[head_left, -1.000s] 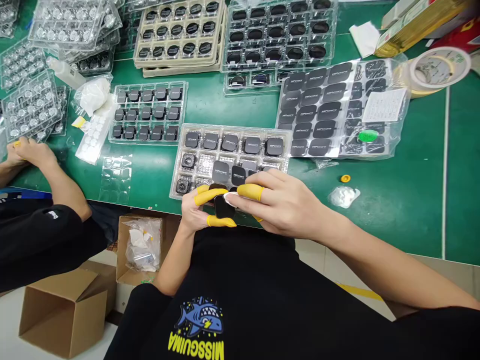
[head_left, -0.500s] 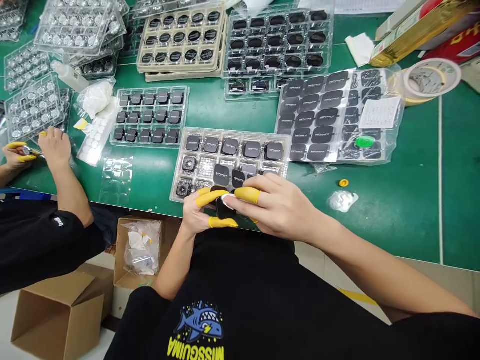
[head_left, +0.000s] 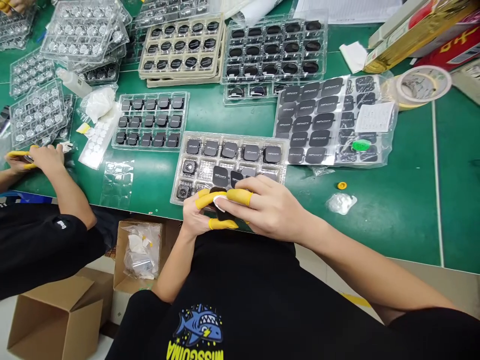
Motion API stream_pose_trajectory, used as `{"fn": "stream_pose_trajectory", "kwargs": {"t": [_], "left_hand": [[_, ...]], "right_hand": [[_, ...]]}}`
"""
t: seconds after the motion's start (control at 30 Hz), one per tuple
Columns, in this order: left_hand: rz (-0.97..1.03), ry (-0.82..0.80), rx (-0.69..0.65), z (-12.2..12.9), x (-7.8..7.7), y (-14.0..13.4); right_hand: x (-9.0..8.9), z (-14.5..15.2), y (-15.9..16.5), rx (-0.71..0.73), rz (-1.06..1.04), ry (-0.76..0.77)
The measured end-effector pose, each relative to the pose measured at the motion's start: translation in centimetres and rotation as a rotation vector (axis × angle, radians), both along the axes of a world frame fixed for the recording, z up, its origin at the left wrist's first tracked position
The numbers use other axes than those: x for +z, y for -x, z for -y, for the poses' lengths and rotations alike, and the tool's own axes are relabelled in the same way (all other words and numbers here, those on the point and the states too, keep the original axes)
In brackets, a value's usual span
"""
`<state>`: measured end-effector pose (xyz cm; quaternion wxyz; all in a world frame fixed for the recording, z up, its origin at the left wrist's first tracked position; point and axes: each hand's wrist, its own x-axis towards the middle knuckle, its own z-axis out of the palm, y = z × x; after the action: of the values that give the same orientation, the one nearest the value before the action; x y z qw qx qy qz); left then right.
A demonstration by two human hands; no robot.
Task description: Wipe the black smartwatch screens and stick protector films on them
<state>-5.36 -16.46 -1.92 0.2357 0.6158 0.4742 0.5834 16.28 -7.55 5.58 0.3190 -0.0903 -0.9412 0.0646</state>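
near the centre of the frame, just above the dark shirt (head_left: 240, 290), the left hand (head_left: 191, 215) pinches a small black piece (head_left: 225, 216) between its thumb and fingers, which wear yellow finger covers (head_left: 221, 224). the right hand (head_left: 275, 207) reaches in from the right of the frame, its fingers drawn together on a white wad (head_left: 218, 200) that touches the black piece's upper side; its covered index finger lies over the wad.

two dark square labels (head_left: 220, 176) show just above the fingers, in front of a clear tray (head_left: 176, 192); whether the right hand grips them too, one cannot tell. black square caps (head_left: 229, 150) fill the tray's top row, and two camera-like units (head_left: 189, 167) sit in its left column. the hands hide its lower right part.

at the right of centre, a sheet of dark labels (head_left: 318, 121) lies beside the tray, and a small yellow ring (head_left: 341, 185) rests near a crumpled clear wrapper (head_left: 341, 203). a roll of tape (head_left: 423, 85) lies at the upper right. at the left edge, a co-worker's hands (head_left: 48, 160) meet over a small item, too blurred to make out.
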Motion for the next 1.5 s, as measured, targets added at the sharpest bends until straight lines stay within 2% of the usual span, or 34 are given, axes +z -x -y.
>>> {"fn": "stream_pose_trajectory", "kwargs": {"t": [0.2,0.33,0.53,0.67,0.8,0.97,1.07,1.3,1.5], "left_hand": [[0.028,-0.003,0.033,0.0,-0.3,0.2],[-0.023,0.011,0.074,0.0,-0.5,0.4],[-0.052,-0.021,-0.028,-0.2,-0.3,0.4],[-0.072,-0.031,-0.035,-0.2,-0.2,0.6],[-0.035,0.0,-0.026,-0.1,-0.2,1.1],[0.019,0.01,0.029,0.0,0.0,1.5],[0.039,0.01,0.009,0.0,0.1,1.1],[0.072,0.001,-0.031,-0.1,0.0,0.2],[0.096,0.024,-0.003,0.2,-0.1,1.1]], "right_hand": [[-0.8,-0.2,-0.9,-0.052,-0.047,0.025],[-1.2,0.3,-1.8,-0.021,-0.038,0.071],[-0.5,1.4,-1.2,0.075,-0.025,0.075],[0.0,1.2,-0.9,0.116,0.007,0.078],[-0.1,0.5,-2.3,0.15,0.055,0.077],[0.0,-0.1,-4.1,0.03,0.036,0.092],[0.3,0.0,-3.5,-0.013,-0.031,0.133],[0.6,0.6,-0.5,0.025,-0.06,0.101],[0.9,0.7,-1.7,0.143,0.015,0.076]]}}
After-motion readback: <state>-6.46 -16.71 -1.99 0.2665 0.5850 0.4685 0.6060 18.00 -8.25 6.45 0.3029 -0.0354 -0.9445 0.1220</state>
